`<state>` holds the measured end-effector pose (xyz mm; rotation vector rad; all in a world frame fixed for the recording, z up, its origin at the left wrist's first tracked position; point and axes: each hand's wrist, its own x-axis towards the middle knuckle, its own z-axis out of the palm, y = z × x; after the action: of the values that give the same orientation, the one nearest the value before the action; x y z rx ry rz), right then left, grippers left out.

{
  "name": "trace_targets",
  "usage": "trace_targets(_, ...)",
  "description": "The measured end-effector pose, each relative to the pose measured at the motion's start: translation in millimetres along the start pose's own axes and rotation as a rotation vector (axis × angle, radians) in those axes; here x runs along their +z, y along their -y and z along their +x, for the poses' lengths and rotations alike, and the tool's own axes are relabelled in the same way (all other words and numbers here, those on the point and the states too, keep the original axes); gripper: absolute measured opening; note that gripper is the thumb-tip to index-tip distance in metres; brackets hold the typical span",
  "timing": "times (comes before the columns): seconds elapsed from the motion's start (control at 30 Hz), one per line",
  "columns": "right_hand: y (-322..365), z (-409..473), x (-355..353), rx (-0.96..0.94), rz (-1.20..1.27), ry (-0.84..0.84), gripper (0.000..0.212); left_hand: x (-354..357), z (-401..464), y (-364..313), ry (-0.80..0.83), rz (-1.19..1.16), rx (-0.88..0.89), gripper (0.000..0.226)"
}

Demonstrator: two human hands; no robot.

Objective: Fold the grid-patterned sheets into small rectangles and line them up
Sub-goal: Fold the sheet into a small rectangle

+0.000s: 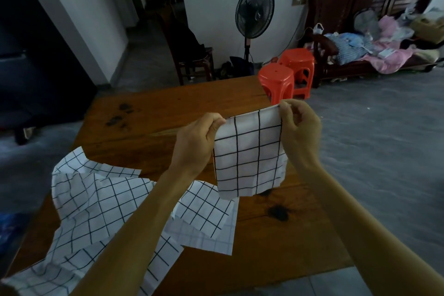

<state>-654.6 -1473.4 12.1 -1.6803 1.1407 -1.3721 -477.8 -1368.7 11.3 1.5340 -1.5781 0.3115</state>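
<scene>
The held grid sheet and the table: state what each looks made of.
Held grid sheet: thin white woven fabric by the look, matte; it hangs limp with soft wrinkles, though stiff paper can't be excluded. Table: wood, warm brown, slightly glossy; grain lines and dark knots show.

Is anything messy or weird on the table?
Yes. The loose sheets lie crumpled and overlapping at the table's near left, not lined up. Dark stains mark the wood. Both hands hold one sheet up.
</scene>
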Motion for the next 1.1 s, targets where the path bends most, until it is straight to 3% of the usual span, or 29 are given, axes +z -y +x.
trace_targets(0.1,-3,-8,12,-0.395,-0.316,-0.074,0.028,3,2,-3,0.042,0.001,0.038,0.037)
trace_targets(0.17,5,-14,25,-0.707,-0.384,0.010,0.029,5,2,-5,0.078,-0.003,0.068,0.033)
trace_targets(0.23,14,-16,36,-0.832,-0.412,0.092,0.034,6,2,-8,0.102,-0.004,0.099,0.029)
trace_targets(0.5,23,-9,46,-0.771,-0.351,0.107,0.058,0,-2,-9,0.157,-0.082,0.012,0.027)
trace_targets(0.63,26,-7,48,-0.752,-0.257,0.065,0.053,6,-5,-20,0.062,-0.248,-0.149,0.011)
trace_targets(0.73,27,-4,48,-0.657,-0.170,0.047,0.047,13,-9,-25,0.044,-0.347,-0.264,0.023)
trace_targets(0.93,17,3,40,-0.479,-0.134,0.049,0.052,22,-12,-27,-0.009,-0.253,-0.194,0.009)
trace_targets(1.1,21,0,37,-0.611,-0.269,0.087,0.044,29,-14,-24,0.020,-0.227,-0.209,0.014)
